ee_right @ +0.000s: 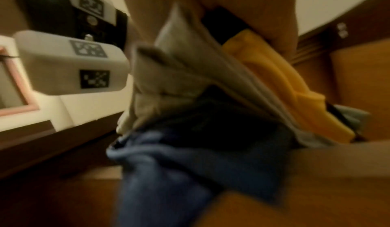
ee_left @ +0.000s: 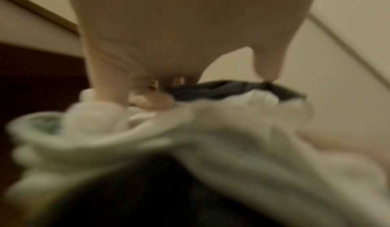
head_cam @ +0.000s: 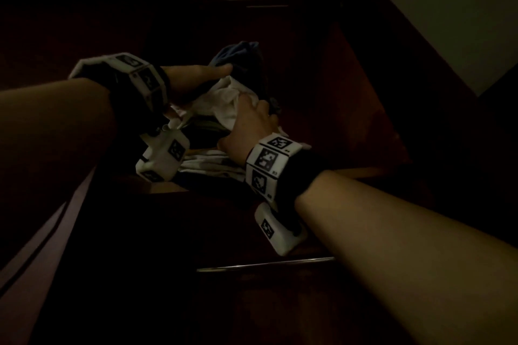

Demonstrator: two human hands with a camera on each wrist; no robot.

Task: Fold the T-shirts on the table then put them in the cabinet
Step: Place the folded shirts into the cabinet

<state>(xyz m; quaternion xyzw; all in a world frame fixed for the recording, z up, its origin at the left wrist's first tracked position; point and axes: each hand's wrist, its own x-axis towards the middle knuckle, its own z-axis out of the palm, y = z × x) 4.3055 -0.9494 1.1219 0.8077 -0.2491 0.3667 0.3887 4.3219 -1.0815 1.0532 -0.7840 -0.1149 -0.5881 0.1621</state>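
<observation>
Apparently I am bracing my left hand [head_cam: 196, 75] flat against the far top of the T-shirts [head_cam: 224, 103] while my right hand [head_cam: 249, 126] is clutching their near white edge, keeping the stack together as it is going into the dark cabinet [head_cam: 350, 109].

Both forearms bare, reaching fwd w/ marker bands at wrists. Left hand [head_cam: 196, 75] higher, fingers stretched out flat along top of the bundle. Right hand [head_cam: 249, 126] lower, back up, fingers curled, gripping cloth from the front.
</observation>
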